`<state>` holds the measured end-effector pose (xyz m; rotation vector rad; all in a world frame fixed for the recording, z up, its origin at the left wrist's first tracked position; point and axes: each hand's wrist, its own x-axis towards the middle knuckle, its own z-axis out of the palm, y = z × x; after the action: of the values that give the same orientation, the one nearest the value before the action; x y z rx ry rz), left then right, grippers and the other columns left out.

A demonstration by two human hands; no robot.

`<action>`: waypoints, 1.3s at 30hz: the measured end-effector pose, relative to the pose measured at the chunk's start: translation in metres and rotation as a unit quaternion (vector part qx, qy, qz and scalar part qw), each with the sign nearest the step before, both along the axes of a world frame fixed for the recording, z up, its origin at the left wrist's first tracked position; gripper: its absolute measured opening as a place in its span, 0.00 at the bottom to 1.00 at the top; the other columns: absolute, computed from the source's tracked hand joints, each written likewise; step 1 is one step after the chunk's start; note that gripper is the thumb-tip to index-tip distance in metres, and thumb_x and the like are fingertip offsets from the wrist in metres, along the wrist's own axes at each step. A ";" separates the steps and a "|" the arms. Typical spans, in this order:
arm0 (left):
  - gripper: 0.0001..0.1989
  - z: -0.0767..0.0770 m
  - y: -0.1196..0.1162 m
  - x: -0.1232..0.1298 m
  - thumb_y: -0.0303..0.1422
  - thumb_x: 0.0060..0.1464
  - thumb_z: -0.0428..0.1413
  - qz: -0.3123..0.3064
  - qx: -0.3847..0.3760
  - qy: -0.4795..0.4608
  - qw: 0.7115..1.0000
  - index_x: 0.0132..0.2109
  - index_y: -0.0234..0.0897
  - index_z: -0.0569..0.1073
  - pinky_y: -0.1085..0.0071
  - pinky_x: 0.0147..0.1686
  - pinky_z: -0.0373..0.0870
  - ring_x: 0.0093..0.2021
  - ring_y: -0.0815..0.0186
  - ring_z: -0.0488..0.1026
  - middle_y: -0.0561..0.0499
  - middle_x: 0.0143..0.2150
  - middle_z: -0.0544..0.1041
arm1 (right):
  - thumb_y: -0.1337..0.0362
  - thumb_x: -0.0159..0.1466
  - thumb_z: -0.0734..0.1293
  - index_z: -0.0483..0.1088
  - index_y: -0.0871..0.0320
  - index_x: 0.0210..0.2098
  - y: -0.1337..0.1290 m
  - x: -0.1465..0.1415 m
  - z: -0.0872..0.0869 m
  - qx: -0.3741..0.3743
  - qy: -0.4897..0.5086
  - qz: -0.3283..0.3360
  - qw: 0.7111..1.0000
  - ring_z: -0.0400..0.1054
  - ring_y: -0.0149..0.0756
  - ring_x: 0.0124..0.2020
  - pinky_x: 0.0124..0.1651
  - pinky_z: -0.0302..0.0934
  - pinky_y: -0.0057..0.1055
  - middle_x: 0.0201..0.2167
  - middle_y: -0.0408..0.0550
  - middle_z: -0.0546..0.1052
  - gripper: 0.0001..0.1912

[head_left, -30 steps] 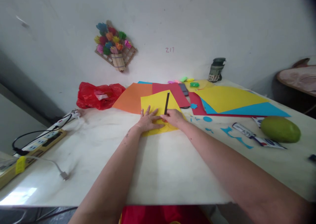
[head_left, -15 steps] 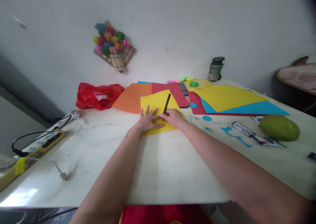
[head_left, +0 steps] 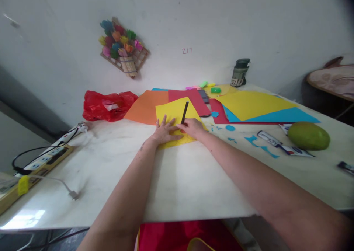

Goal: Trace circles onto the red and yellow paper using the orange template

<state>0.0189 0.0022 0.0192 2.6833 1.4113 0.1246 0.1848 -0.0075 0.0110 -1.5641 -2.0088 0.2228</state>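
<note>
A yellow sheet of paper (head_left: 173,109) lies on the table before me, with drawn curved lines along its near part. My left hand (head_left: 165,132) rests flat on it with fingers spread. Black and slender, a pen (head_left: 185,112) stands tilted in my right hand (head_left: 193,128), pinched between thumb and fingers over the sheet. A small red-orange piece (head_left: 183,131) shows between the two hands, partly hidden by the fingers. Under and behind the sheet are an orange sheet (head_left: 143,105) and a red sheet (head_left: 190,97).
Right of my hands lie blue paper scraps (head_left: 260,144), tubes (head_left: 295,150) and a green mango-like fruit (head_left: 309,136). Behind them are large yellow (head_left: 254,103) and blue sheets (head_left: 290,115) and a dark bottle (head_left: 240,73). To the left are a red plastic bag (head_left: 96,105) and a power strip (head_left: 41,164).
The camera view has shifted slightly, so everything sits a little higher and further left. Both hands stay on the yellow sheet, and the pen remains in my right hand.
</note>
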 end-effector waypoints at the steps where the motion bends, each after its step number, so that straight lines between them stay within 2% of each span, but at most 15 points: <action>1: 0.27 0.000 0.000 0.000 0.55 0.43 0.44 0.000 -0.001 0.001 1.000 0.52 0.56 0.60 0.48 0.50 0.20 0.57 0.53 0.21 0.61 0.61 0.43 | 0.46 0.53 0.55 0.70 0.53 0.32 0.000 0.000 0.001 -0.003 -0.003 -0.001 1.000 0.65 0.30 0.27 0.25 0.50 0.24 0.26 0.44 0.74 0.22; 28: 0.26 0.002 -0.001 0.000 0.52 0.45 0.44 0.001 0.001 0.010 1.000 0.53 0.56 0.58 0.48 0.50 0.21 0.57 0.54 0.22 0.63 0.61 0.42 | 0.45 0.53 0.54 0.70 0.53 0.32 -0.001 -0.001 0.002 0.000 -0.032 -0.013 0.999 0.65 0.31 0.28 0.25 0.51 0.24 0.27 0.45 0.74 0.23; 39: 0.28 0.001 -0.001 0.000 0.55 0.44 0.44 0.001 0.006 0.012 1.000 0.52 0.55 0.59 0.48 0.50 0.22 0.58 0.54 0.23 0.61 0.61 0.43 | 0.45 0.53 0.54 0.70 0.54 0.31 -0.001 -0.001 0.001 -0.003 -0.022 -0.005 1.000 0.65 0.30 0.27 0.25 0.50 0.24 0.26 0.44 0.74 0.23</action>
<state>0.0190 0.0015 0.0198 2.7015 1.4253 0.1013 0.1841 -0.0084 0.0120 -1.5946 -2.0356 0.1912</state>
